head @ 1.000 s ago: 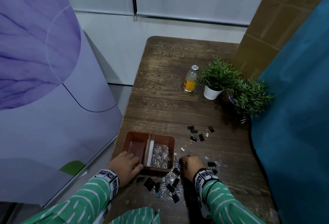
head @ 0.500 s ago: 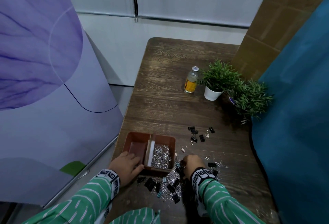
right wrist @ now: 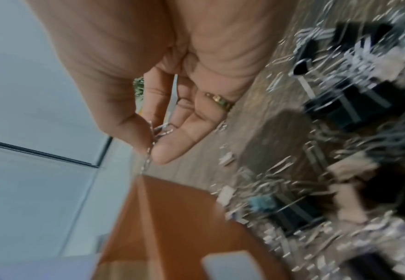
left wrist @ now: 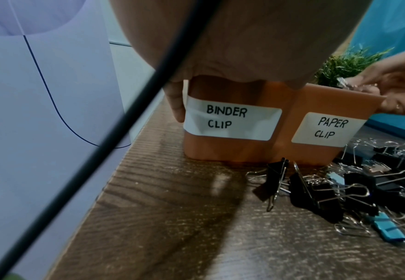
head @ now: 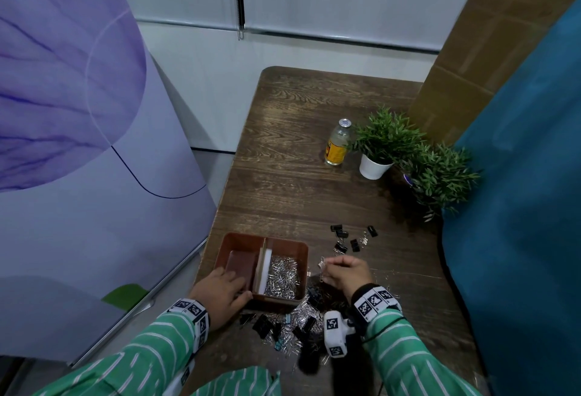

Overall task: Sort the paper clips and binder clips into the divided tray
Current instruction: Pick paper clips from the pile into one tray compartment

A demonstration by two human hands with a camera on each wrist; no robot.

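A brown divided tray stands near the table's front left edge. Its left half, labelled BINDER CLIP, shows a bare floor. The right half, labelled PAPER CLIP, holds silver paper clips. My left hand grips the tray's near left corner, fingers over the rim. My right hand hovers just right of the tray, thumb and fingers pinching a few paper clips. A mixed pile of black binder clips and paper clips lies in front of the tray. A smaller group of binder clips lies beyond my right hand.
A small bottle and two potted plants stand farther back on the wooden table. Teal fabric borders the right side, a purple panel the left. The tray sits close to the table's left edge.
My right hand has lifted off the pile at the tray's front right corner and moved up and away beside the tray, pinching paper clips. The left hand stays on the tray.
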